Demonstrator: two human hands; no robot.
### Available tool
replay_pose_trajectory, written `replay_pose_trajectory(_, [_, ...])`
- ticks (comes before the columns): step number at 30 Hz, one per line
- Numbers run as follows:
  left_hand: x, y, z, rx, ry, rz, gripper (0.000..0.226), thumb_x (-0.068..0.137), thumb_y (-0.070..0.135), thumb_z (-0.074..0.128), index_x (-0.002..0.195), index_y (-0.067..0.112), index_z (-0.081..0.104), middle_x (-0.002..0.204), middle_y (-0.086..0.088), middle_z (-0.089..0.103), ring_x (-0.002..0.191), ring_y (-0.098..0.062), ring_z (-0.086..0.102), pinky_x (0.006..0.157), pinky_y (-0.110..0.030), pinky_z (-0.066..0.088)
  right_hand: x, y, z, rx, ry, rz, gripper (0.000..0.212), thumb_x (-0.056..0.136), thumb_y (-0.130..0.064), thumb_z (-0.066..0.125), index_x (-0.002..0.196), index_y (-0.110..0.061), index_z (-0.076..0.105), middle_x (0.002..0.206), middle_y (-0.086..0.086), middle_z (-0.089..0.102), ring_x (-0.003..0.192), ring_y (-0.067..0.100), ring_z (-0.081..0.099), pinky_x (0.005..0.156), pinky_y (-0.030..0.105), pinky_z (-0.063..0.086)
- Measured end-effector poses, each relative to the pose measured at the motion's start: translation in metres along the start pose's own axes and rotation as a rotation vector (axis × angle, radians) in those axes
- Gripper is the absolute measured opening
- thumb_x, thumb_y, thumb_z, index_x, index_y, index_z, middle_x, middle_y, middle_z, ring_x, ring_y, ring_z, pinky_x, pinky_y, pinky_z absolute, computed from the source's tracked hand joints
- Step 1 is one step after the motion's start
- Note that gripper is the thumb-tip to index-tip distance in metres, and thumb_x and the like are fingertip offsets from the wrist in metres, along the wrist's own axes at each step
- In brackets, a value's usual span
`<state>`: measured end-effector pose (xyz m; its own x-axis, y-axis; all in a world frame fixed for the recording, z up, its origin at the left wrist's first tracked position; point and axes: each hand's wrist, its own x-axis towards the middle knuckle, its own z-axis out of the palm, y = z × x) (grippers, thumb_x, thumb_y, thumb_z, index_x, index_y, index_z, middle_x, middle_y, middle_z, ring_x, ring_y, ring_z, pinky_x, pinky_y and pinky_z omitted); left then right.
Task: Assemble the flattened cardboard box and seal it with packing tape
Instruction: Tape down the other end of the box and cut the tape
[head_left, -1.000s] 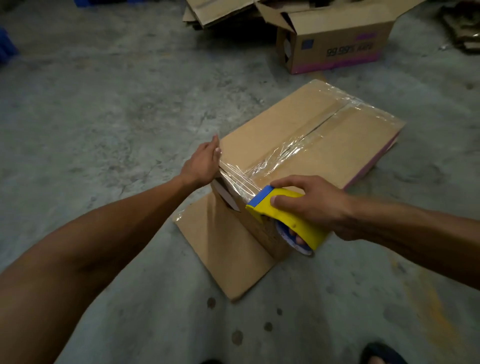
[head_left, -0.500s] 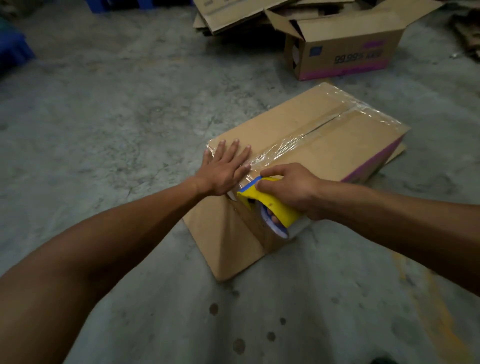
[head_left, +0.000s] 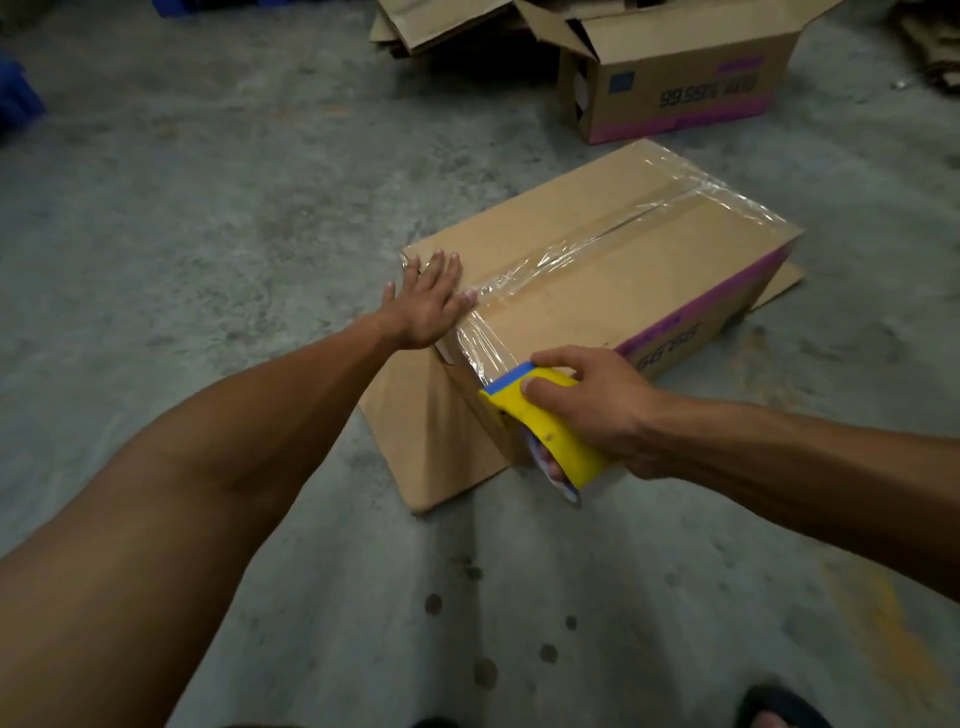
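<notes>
On the concrete floor (head_left: 208, 218) the cardboard box (head_left: 613, 291) lies assembled, its closed flaps facing up and a strip of clear packing tape (head_left: 571, 249) running along the centre seam and over the near end. At the near corner of the box top the left hand (head_left: 428, 301) lies flat, fingers straight and together, pressing the flap down beside the tape. The right hand (head_left: 592, 405) wraps its fingers round the yellow tape dispenser (head_left: 540, 421), which sits against the near end face with tape stretched up to the top edge.

The tape looks wrinkled where it bends over that edge, so a crooked or slack pull could leave it bridging the corner instead of sticking. If the dispenser twists as it tears, the tape may split raggedly or fold back onto itself. Should the left hand lift too soon, the box could skid toward the person under the pull, since only its weight holds it. A loose flap (head_left: 431, 431) splays onto the floor below the dispenser and could catch the roll.

Room is generous: bare floor lies to the left and near side. Another open box (head_left: 685, 83) and flattened cardboard (head_left: 431, 26) sit well apart at the far edge; a sandalled foot (head_left: 779, 709) is near the bottom.
</notes>
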<state>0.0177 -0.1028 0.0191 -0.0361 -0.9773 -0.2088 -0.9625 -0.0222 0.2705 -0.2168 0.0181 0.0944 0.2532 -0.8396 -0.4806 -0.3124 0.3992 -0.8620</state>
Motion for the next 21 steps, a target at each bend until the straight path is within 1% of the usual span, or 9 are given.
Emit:
replay_pose_trajectory(4, [-0.006, 0.008, -0.001, 0.095, 0.068, -0.008, 0.064, 0.1, 0.054, 0.019, 0.156, 0.026, 0.003, 0.164, -0.004, -0.004, 0.15, -0.032, -0.006, 0.114, -0.061, -0.001, -0.012, 0.009, -0.006, 0.062, 0.0, 0.008, 0.039, 0.092, -0.017, 0.063, 0.13, -0.022, 0.055, 0.11, 0.025, 0.056, 0.036, 0.029, 0.055, 0.04, 0.031, 0.05])
replay_pose_trajectory(6, [-0.019, 0.024, 0.001, 0.163, 0.187, 0.067, 0.06, 0.103, 0.044, 0.023, 0.156, 0.018, 0.01, 0.164, -0.011, 0.008, 0.15, -0.033, 0.005, 0.116, -0.058, 0.003, -0.012, 0.01, -0.004, 0.054, 0.001, -0.019, 0.037, 0.091, -0.017, 0.063, 0.127, -0.023, 0.056, 0.108, 0.024, 0.056, 0.038, 0.029, 0.055, 0.041, 0.032, 0.049])
replay_pose_trajectory(8, [-0.038, 0.042, 0.009, 0.181, 0.202, 0.202, 0.061, 0.102, 0.043, 0.022, 0.155, 0.015, 0.013, 0.163, -0.01, 0.014, 0.15, -0.03, 0.01, 0.116, -0.055, 0.003, -0.011, 0.012, -0.003, 0.053, 0.006, -0.041, 0.032, 0.09, -0.017, 0.064, 0.12, -0.027, 0.059, 0.107, 0.021, 0.057, 0.042, 0.03, 0.055, 0.043, 0.034, 0.05])
replay_pose_trajectory(10, [-0.055, 0.051, 0.022, 0.211, 0.124, 0.289, 0.064, 0.1, 0.05, 0.017, 0.156, 0.02, 0.011, 0.164, -0.006, 0.009, 0.151, -0.026, 0.004, 0.115, -0.055, 0.002, -0.01, 0.01, -0.002, 0.044, 0.03, -0.062, 0.027, 0.089, -0.018, 0.065, 0.113, -0.032, 0.06, 0.109, 0.019, 0.06, 0.044, 0.03, 0.056, 0.047, 0.04, 0.053])
replay_pose_trajectory(12, [-0.058, 0.047, 0.027, 0.234, 0.066, 0.282, 0.061, 0.101, 0.053, 0.016, 0.156, 0.029, 0.004, 0.165, 0.0, -0.001, 0.151, -0.023, -0.005, 0.116, -0.057, 0.002, -0.005, 0.007, 0.0, 0.028, 0.044, -0.072, 0.032, 0.089, -0.02, 0.067, 0.119, -0.03, 0.062, 0.112, 0.018, 0.061, 0.043, 0.032, 0.058, 0.048, 0.042, 0.054])
replay_pose_trajectory(16, [-0.036, 0.032, 0.016, 0.162, 0.003, 0.199, 0.058, 0.1, 0.055, 0.016, 0.153, 0.041, -0.001, 0.164, 0.005, -0.012, 0.149, -0.026, -0.016, 0.115, -0.06, 0.0, 0.018, -0.004, 0.006, -0.081, 0.101, -0.122, 0.043, 0.089, -0.024, 0.067, 0.131, -0.023, 0.06, 0.12, 0.014, 0.062, 0.046, 0.021, 0.061, 0.04, 0.022, 0.048])
replay_pose_trajectory(17, [-0.029, 0.03, 0.014, 0.13, -0.012, 0.181, 0.058, 0.1, 0.055, 0.017, 0.153, 0.041, -0.002, 0.163, 0.005, -0.014, 0.149, -0.026, -0.018, 0.115, -0.061, -0.001, 0.023, -0.008, 0.009, -0.078, 0.102, -0.128, 0.043, 0.089, -0.024, 0.067, 0.132, -0.023, 0.059, 0.122, 0.014, 0.062, 0.048, 0.021, 0.061, 0.04, 0.022, 0.049])
replay_pose_trajectory(20, [-0.019, 0.024, 0.007, 0.098, -0.023, 0.151, 0.057, 0.1, 0.055, 0.018, 0.153, 0.042, -0.003, 0.163, 0.005, -0.015, 0.148, -0.025, -0.019, 0.115, -0.061, 0.0, 0.03, -0.012, 0.017, 0.015, 0.084, -0.096, 0.044, 0.09, -0.022, 0.065, 0.133, -0.022, 0.057, 0.122, 0.017, 0.061, 0.046, 0.032, 0.062, 0.049, 0.037, 0.054])
replay_pose_trajectory(21, [-0.017, 0.023, 0.006, 0.089, -0.027, 0.151, 0.057, 0.1, 0.055, 0.018, 0.153, 0.042, -0.003, 0.163, 0.006, -0.015, 0.148, -0.025, -0.019, 0.115, -0.061, 0.0, 0.028, -0.009, 0.018, 0.032, 0.085, -0.094, 0.044, 0.09, -0.021, 0.064, 0.133, -0.022, 0.055, 0.119, 0.019, 0.06, 0.045, 0.033, 0.062, 0.048, 0.038, 0.054])
